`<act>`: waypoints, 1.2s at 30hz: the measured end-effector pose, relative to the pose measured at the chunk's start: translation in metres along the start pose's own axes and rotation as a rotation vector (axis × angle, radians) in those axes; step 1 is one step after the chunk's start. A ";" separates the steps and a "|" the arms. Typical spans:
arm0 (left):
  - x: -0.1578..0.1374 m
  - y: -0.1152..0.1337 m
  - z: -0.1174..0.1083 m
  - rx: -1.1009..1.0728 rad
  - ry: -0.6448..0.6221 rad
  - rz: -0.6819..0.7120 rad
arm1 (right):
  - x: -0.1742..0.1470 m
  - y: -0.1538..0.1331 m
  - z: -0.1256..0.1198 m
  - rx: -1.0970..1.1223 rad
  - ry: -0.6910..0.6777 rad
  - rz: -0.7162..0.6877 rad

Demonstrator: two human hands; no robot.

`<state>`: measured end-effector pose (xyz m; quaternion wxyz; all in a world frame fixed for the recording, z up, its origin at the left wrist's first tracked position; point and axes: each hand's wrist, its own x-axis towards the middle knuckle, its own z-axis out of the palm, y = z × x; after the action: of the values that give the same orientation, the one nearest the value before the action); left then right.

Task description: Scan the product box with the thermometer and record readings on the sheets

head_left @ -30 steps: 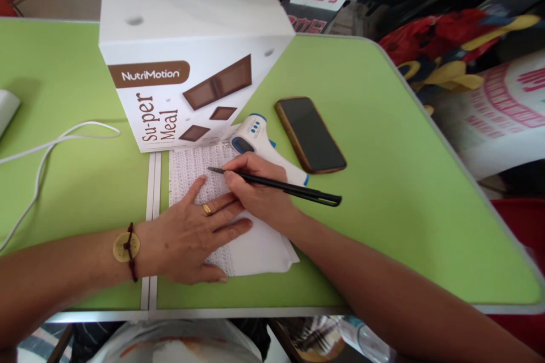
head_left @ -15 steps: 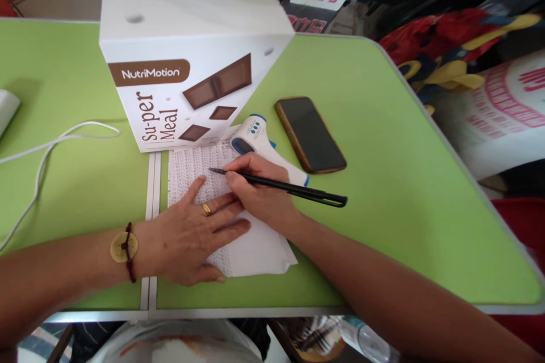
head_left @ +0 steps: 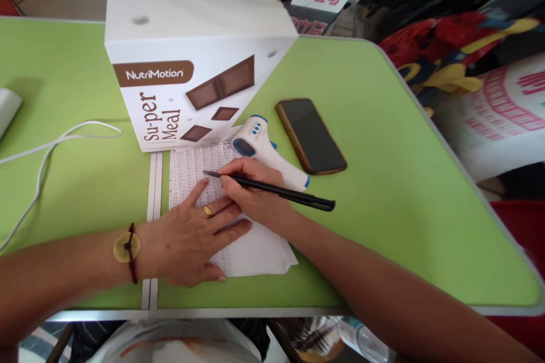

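In my right hand (head_left: 255, 190) is a black pen (head_left: 293, 195), gripped between thumb and fingers, its tip over the written lines of a sheet of paper (head_left: 259, 249). Whether the tip touches the paper I cannot tell. My left hand (head_left: 196, 235) lies flat with fingers spread on the same sheet, a gold ring on one finger. Dense handwriting covers the sheet's left part; the lower right is blank. Just beyond my right hand lies a white and blue infrared thermometer (head_left: 272, 154), partly covered by that hand. A white NutriMotion box (head_left: 166, 102) stands at the sheet's far edge.
A smartphone (head_left: 313, 135) in a brown case lies right of the thermometer on the green table (head_left: 404, 210). At the left, a white cable (head_left: 45, 164) runs across the tabletop near a white object (head_left: 7, 110). A metal seam (head_left: 154, 198) crosses the table.
My right hand and the pen have shifted slightly to the left along the writing. My left hand stays flat on the paper. The view has moved a little.
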<state>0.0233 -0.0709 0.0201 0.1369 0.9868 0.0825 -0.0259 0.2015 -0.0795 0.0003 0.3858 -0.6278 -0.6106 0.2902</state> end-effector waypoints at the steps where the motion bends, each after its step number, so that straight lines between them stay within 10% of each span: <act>1: 0.000 0.000 0.000 0.001 -0.003 0.000 | 0.000 0.000 0.000 -0.003 0.006 0.003; 36: -0.001 -0.001 0.000 -0.001 0.026 0.012 | 0.001 0.000 -0.002 0.004 0.043 0.003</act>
<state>0.0226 -0.0700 0.0201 0.1363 0.9875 0.0782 -0.0123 0.2028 -0.0784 0.0013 0.3998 -0.6339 -0.6007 0.2784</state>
